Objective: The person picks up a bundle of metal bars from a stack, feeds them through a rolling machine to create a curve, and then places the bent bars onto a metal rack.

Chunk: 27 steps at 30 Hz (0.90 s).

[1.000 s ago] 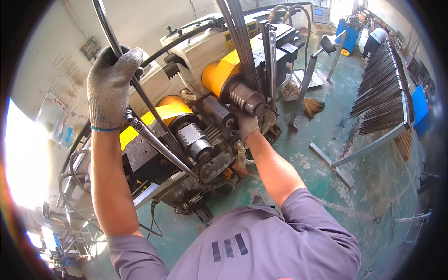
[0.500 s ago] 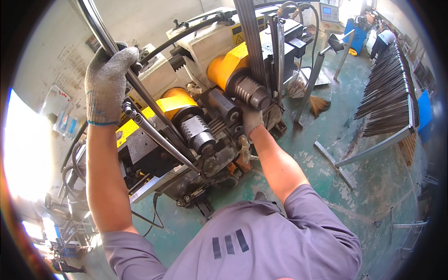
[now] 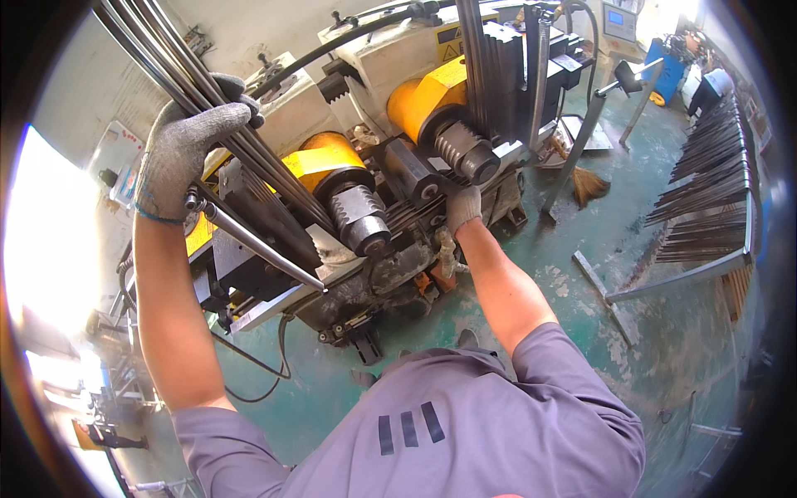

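My left hand (image 3: 184,149), in a grey work glove, is closed around a bundle of long dark metal rods (image 3: 264,159). The bundle slants from the upper left down towards the machine's left ribbed metal cylinder (image 3: 355,212). My right hand (image 3: 465,207), also gloved, reaches in beside a dark hexagonal block (image 3: 411,172), below the right ribbed cylinder (image 3: 465,149). Its fingers are in shadow and mostly hidden, so what they touch does not show. Another group of upright rods (image 3: 475,66) stands by the right yellow housing (image 3: 427,90).
A coil spring (image 3: 261,246) slopes in front of the left rods. At right, a metal rack (image 3: 689,286) carries many dark rods. A post stand (image 3: 573,158) and a broom (image 3: 589,187) stand on the green floor. A control box (image 3: 620,20) sits at the back.
My left hand has shifted left and lower, and its rods now appear spread into several separate lengths. My view has turned slightly, moving the machine rightward. The right hand stays beside the block.
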Tool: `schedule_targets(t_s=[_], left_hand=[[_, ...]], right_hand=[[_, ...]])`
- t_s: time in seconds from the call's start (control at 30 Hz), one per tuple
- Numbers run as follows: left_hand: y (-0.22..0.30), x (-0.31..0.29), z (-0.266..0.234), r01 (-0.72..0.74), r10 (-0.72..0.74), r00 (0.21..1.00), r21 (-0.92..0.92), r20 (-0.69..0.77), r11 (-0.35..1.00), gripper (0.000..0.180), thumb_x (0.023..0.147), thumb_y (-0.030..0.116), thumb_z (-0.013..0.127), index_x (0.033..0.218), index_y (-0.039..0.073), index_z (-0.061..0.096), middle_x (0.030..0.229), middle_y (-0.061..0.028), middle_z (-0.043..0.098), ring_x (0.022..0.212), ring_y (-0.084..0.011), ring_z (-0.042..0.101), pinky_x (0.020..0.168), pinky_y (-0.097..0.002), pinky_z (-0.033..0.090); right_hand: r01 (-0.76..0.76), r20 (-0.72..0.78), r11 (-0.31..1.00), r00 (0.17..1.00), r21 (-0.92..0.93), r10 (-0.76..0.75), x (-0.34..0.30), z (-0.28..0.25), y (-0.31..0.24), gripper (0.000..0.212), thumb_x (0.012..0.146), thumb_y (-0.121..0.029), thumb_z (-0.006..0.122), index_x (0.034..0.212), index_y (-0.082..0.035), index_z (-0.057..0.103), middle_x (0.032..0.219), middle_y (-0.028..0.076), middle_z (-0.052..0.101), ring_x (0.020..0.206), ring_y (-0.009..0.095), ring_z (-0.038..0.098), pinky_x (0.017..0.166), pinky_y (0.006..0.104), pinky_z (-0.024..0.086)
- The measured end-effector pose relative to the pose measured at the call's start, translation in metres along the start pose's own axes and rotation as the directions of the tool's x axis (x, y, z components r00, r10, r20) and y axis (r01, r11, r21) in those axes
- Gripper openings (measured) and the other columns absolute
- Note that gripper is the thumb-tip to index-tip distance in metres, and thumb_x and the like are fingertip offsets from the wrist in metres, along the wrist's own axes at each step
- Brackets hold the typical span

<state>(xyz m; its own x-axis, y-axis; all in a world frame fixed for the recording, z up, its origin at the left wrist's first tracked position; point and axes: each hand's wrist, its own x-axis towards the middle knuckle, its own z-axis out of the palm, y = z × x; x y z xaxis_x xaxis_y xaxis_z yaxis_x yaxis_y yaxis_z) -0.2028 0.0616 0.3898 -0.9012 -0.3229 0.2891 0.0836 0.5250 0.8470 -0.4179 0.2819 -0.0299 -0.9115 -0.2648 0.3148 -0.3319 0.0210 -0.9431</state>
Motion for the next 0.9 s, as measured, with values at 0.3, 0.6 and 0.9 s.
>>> schedule_targets(t_s=[0.3,0.6,0.9], left_hand=[[0.010,-0.006,0.012,0.020,-0.017,0.996,0.031,-0.093,0.999,0.046,0.088,0.018,0.079,0.126,-0.004,0.065,0.101,-0.0173,0.075,0.098,-0.0323,0.076,0.097,-0.0436,0.060],[0.016,-0.011,0.031,0.065,-0.050,0.978,0.068,-0.200,0.996,0.039,0.091,0.009,0.074,0.127,-0.003,0.068,0.108,-0.0156,0.076,0.100,-0.0274,0.076,0.096,-0.0398,0.061],[0.009,-0.004,0.014,0.054,-0.042,0.990,0.082,-0.138,0.995,0.042,0.090,0.008,0.074,0.129,-0.003,0.066,0.108,-0.0158,0.076,0.102,-0.0278,0.076,0.095,-0.0406,0.062]], right_hand=[[-0.030,0.030,0.996,0.999,0.089,0.028,0.006,0.008,0.019,0.023,0.097,-0.006,0.069,0.118,0.000,0.077,0.112,0.012,0.079,0.101,0.020,0.075,0.084,0.0344,0.057],[-0.191,0.006,0.903,0.979,0.384,0.204,0.006,0.014,0.037,0.029,0.094,-0.010,0.078,0.120,0.001,0.074,0.116,0.011,0.077,0.099,0.021,0.071,0.085,0.0360,0.054],[-0.157,0.001,0.931,0.986,0.329,0.167,0.011,0.014,0.031,0.034,0.094,-0.014,0.078,0.123,0.002,0.070,0.117,0.011,0.075,0.104,0.022,0.070,0.089,0.0368,0.052]])
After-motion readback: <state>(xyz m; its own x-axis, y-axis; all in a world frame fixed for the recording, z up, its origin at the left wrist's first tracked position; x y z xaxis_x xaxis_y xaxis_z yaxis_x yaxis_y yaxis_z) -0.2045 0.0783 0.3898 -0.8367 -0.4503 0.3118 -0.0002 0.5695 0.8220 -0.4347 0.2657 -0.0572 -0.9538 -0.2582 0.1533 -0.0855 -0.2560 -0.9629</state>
